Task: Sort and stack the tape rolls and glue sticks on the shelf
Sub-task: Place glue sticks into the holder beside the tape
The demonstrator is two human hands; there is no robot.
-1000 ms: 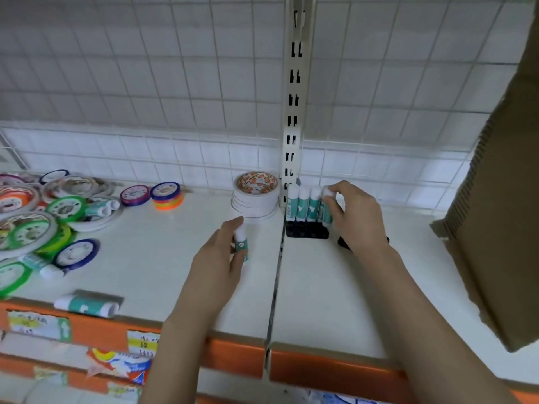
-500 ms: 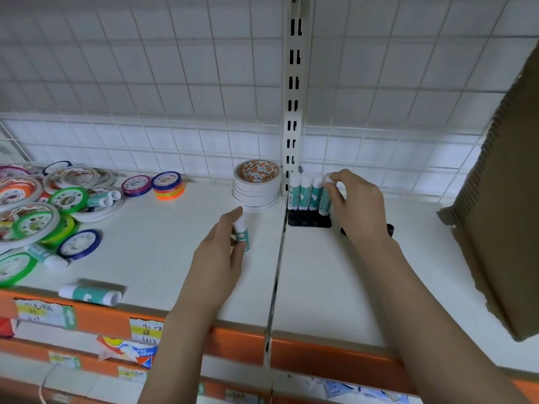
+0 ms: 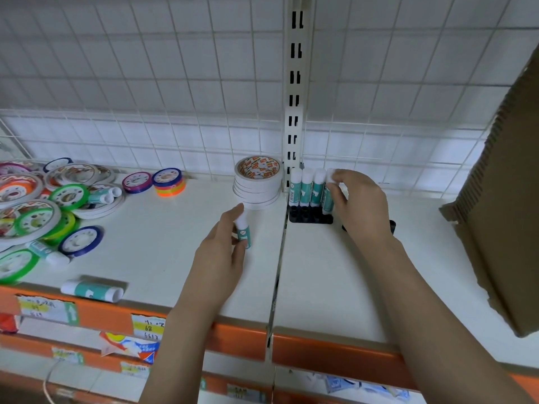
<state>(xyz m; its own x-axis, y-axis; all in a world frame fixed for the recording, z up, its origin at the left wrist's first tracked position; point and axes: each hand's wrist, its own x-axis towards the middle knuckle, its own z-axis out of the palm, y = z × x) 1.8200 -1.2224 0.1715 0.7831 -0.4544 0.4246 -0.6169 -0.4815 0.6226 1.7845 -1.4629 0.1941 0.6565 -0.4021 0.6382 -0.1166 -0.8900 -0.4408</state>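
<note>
The right hand (image 3: 360, 208) pinches the white cap of a teal glue stick (image 3: 328, 196), the end one of a row of 4 standing upright at the back of the white shelf (image 3: 335, 272), just right of the slotted upright post (image 3: 294, 91). The other 3 sticks (image 3: 306, 188) stand touching one another on a black holder (image 3: 310, 218). The left hand (image 3: 221, 258) has its fingers (image 3: 233, 220) curled round another teal-and-white glue stick (image 3: 243, 231), held roughly upright over the shelf, in front of a stack of white tape rolls (image 3: 256, 185) beside the post. Far left lies a loose heap of tape rolls (image 3: 43, 211) in green, orange, blue and white, with a few glue sticks among them. 2 small rolls, a purple one (image 3: 137, 182) and a striped orange one (image 3: 170, 182), lie near the back wire grid. 1 glue stick (image 3: 92, 290) lies on its side at the shelf's front edge. Brown cardboard (image 3: 501, 199) leans in at the right.
</note>
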